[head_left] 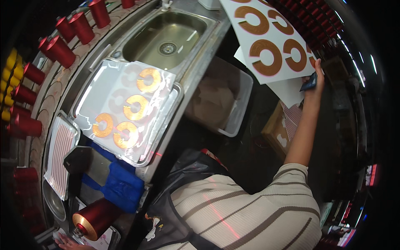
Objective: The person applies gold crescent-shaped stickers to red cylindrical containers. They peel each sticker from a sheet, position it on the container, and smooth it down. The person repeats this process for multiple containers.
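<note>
My right hand (315, 81) is stretched out to the upper right, fingers closed round a small dark blue flat piece (308, 82). It is at the lower right edge of a white sheet (277, 54) printed with several brown broken rings; whether it also grips the sheet, I cannot tell. Another white sheet (287, 93) shows behind. My left hand (73, 245) is partly cut off at the lower left edge, beside a tray with paper (109, 239) and below a shiny red canister (98, 217). Its fingers are blurred.
On the counter, a metal tray (180, 89) bears clear film with several orange broken rings. Around it are a sink (164, 39), a striped tray (62, 156), a blue cloth (123, 185) and a round rack of red canisters (60, 52). A plastic bin (239, 112) and a cardboard box (271, 131) stand lower down.
</note>
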Action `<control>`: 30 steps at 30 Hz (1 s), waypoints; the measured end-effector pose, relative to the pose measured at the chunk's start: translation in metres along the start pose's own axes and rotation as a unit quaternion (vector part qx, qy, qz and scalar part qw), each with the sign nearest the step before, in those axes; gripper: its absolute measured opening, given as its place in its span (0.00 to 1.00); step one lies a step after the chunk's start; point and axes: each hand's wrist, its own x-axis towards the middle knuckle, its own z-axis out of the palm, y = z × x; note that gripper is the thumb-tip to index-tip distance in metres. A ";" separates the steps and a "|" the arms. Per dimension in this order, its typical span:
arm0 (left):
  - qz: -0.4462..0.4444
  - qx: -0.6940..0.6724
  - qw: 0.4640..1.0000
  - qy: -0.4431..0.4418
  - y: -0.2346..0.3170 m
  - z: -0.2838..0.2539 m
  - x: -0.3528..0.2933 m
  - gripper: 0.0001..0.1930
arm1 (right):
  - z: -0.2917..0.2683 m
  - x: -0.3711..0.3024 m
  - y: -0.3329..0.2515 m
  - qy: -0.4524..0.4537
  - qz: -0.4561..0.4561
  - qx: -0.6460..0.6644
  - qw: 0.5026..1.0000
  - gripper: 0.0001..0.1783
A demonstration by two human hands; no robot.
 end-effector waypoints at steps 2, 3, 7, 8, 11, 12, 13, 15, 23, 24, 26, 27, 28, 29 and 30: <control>0.065 0.105 0.983 0.133 0.020 0.011 0.015 0.27 | -0.076 -0.019 0.015 0.153 0.010 0.038 0.987 0.21; 0.146 -0.063 0.983 0.090 0.049 0.020 0.019 0.29 | -0.146 -0.028 0.030 0.203 0.031 0.021 0.979 0.20; -0.029 -0.179 0.982 0.056 0.077 0.012 0.031 0.29 | -0.301 -0.072 0.123 0.388 0.087 0.005 0.918 0.19; -0.081 -0.210 0.973 0.045 0.077 0.014 0.032 0.30 | -0.344 -0.075 0.139 0.415 0.095 -0.007 0.905 0.20; -0.181 -0.256 0.949 0.034 0.081 0.005 0.038 0.33 | -0.347 -0.061 0.180 0.439 -0.050 -0.071 0.894 0.25; -0.192 -0.248 0.949 0.034 0.079 0.003 0.041 0.32 | -0.349 -0.046 0.169 0.469 -0.006 0.030 0.883 0.26; -0.189 -0.238 0.952 0.038 0.083 -0.005 0.041 0.32 | -0.333 -0.033 0.164 0.469 -0.014 0.001 0.883 0.26; -0.177 -0.220 0.958 0.042 0.092 -0.017 0.037 0.32 | -0.296 -0.012 0.135 0.461 -0.037 -0.076 0.884 0.27; -0.220 -0.223 0.949 0.028 0.097 -0.025 0.020 0.30 | -0.307 0.004 0.112 0.468 -0.044 -0.300 0.830 0.35; -0.224 -0.222 0.949 0.034 0.098 -0.034 0.020 0.30 | -0.294 -0.012 0.135 0.478 0.024 -0.280 0.832 0.36; -0.225 -0.227 0.947 0.033 0.086 -0.032 0.024 0.29 | -0.311 -0.041 0.176 0.533 0.093 -0.228 0.810 0.37; -0.221 -0.228 0.948 0.039 0.081 -0.033 0.023 0.29 | -0.316 -0.048 0.203 0.535 0.106 -0.114 0.830 0.38; -0.218 -0.230 0.948 0.038 0.076 -0.029 0.024 0.28 | -0.336 -0.059 0.223 0.551 0.118 -0.071 0.823 0.38; -0.218 -0.228 0.947 0.056 0.083 -0.039 0.021 0.28 | -0.316 -0.071 0.251 0.571 0.160 -0.034 0.804 0.39; -0.248 -0.242 0.937 0.041 0.068 -0.011 0.018 0.28 | -0.371 -0.086 0.241 0.543 0.163 -0.084 0.819 0.41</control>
